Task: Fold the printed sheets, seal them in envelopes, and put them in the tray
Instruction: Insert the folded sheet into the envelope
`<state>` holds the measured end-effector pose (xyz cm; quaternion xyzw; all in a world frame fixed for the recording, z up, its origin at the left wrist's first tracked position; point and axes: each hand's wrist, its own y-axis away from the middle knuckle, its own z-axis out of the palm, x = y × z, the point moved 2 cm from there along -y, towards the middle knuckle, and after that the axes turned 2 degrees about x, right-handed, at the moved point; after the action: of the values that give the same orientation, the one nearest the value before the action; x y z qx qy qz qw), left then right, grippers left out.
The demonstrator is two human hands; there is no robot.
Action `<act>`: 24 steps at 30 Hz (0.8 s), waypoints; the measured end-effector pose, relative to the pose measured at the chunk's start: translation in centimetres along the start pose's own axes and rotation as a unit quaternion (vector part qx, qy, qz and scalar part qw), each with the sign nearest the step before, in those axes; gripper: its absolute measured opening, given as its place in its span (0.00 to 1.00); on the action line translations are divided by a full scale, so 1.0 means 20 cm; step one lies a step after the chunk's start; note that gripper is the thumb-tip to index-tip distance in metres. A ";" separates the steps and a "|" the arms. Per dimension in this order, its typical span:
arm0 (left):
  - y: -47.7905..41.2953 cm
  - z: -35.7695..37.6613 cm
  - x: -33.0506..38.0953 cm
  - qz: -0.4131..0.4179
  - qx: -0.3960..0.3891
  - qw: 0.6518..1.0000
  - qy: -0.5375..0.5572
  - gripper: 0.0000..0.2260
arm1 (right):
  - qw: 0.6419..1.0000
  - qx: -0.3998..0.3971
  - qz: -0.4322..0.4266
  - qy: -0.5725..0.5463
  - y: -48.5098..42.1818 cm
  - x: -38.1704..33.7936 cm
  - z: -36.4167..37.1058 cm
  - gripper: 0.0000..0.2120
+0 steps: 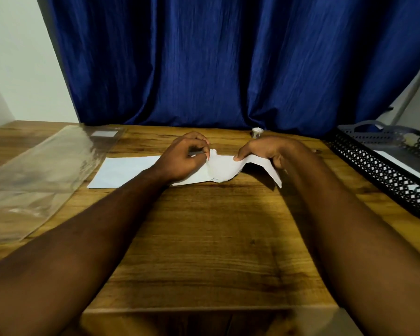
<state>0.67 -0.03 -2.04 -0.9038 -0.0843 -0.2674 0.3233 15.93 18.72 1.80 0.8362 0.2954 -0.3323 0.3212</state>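
A white envelope [224,169] is held between both hands at the far middle of the wooden table [204,238]. My left hand [184,155] pinches its left end with curled fingers. Gripping the right end, my right hand [268,151] lifts it off the table so that corner hangs down. Whether a folded sheet is inside I cannot tell. Flat on the table to the left lies another white sheet or envelope [124,173], partly under my left wrist. A black perforated tray [383,170] with white paper in it stands at the right edge.
A clear plastic sleeve [41,170] lies at the left of the table. A small white object [257,132], perhaps a glue stick, stands just behind my right hand. A blue curtain [228,64] hangs behind the table.
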 end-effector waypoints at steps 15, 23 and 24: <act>0.00 0.02 0.07 0.034 -0.014 0.999 -0.013 0.05 | 0.956 0.058 -0.264 0.114 0.01 -0.06 0.18 0.05; 0.01 0.00 -0.04 -0.111 -0.085 0.973 -0.186 0.15 | 0.937 0.089 -0.306 0.142 0.01 -0.06 0.23 0.11; 0.01 0.00 -0.05 -0.105 -0.072 0.975 -0.183 0.13 | 0.940 0.087 -0.306 0.124 0.01 -0.05 0.24 0.13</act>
<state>-0.06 -0.13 -2.64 -0.9444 -0.2172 -0.1347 0.2069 13.71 14.84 -0.07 0.7644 0.5446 -0.3329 0.0913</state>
